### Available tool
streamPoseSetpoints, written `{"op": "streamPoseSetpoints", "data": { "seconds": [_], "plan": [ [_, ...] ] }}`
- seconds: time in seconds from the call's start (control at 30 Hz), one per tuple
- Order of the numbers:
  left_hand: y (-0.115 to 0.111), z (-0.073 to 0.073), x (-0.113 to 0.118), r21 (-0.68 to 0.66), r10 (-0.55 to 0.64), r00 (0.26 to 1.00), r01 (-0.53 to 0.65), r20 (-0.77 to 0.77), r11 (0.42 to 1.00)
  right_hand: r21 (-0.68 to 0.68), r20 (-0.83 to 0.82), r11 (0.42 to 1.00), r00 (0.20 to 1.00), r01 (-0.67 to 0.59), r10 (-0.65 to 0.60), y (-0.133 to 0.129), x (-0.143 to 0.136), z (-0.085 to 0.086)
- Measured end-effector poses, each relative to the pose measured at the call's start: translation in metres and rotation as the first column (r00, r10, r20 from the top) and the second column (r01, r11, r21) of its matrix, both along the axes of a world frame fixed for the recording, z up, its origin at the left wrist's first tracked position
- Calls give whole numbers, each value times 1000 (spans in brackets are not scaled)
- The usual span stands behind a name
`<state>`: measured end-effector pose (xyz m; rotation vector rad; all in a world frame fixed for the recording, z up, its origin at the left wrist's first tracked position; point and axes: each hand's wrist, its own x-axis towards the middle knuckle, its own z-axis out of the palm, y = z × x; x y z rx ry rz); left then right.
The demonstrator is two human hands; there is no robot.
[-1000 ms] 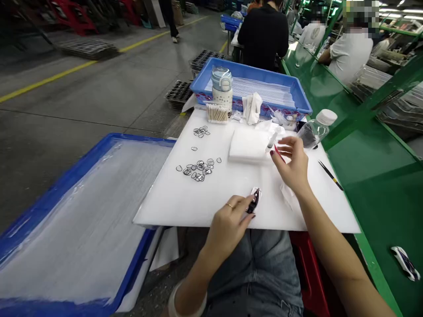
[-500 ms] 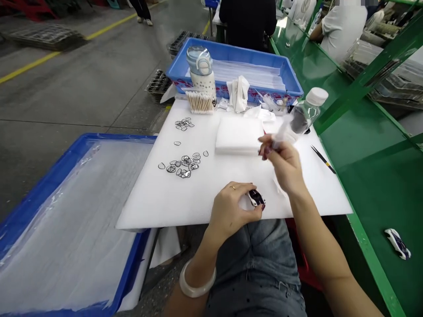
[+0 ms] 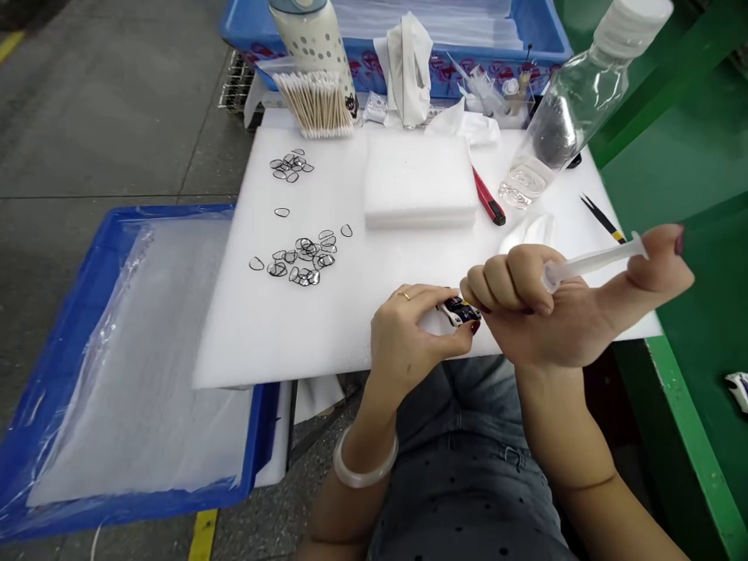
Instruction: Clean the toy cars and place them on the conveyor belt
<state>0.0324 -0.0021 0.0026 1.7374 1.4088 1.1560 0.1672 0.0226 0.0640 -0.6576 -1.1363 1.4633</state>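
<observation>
My left hand (image 3: 409,335) pinches a small black and white toy car (image 3: 460,311) between thumb and fingers, just above the front edge of the white foam board (image 3: 245,343). Beside it, my right hand (image 3: 549,312) is wrapped round a translucent plastic syringe (image 3: 593,262), its thumb against the plunger end. The syringe's tip is hidden behind the fingers, close to the car. Thin black-edged clear pieces (image 3: 304,257) lie in loose groups on the board's left side. Part of a second toy car (image 3: 739,389) shows at the right edge, on the green surface.
A foam block (image 3: 418,183) sits mid-board, with a red-handled cutter (image 3: 488,196), a clear bottle (image 3: 576,109) and black tweezers (image 3: 603,218) to its right. Cotton swabs (image 3: 315,105), a dotted flask (image 3: 319,43) and a tissue pack (image 3: 409,70) stand behind. A blue tray (image 3: 257,436) is at left.
My right hand has brought the syringe down beside the toy car, with the thumb now on the plunger end. The left hand still holds the car. The view has tilted down and come closer.
</observation>
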Motion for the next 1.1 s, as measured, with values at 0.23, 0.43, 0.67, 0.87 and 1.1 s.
{"op": "streamPoseSetpoints", "data": {
  "seconds": [0.23, 0.43, 0.67, 0.87, 1.1],
  "plan": [
    [1, 0, -1, 29, -12, 1000, 12, -8, 1000, -7, -56, 1000, 998, 21, -22, -1, -5, -9],
    [0, 0, -1, 48, -5, 999, 7, -35, 999, -2, -39, 999, 998, 48, -48, -1, -6, -12],
    [0, -2, -1, 54, -4, 999, 6, -35, 999, 17, -8, 991, 991, 136, -136, -5, -8, -15],
    [0, -2, 0, 45, 2, 999, -1, -38, 999, 37, -20, 981, 981, 192, -191, -7, -13, -13],
    [-1, -1, 0, 42, 5, 999, -3, -49, 999, 65, -24, 970, 972, 234, -233, -9, -17, -12]
  ]
}}
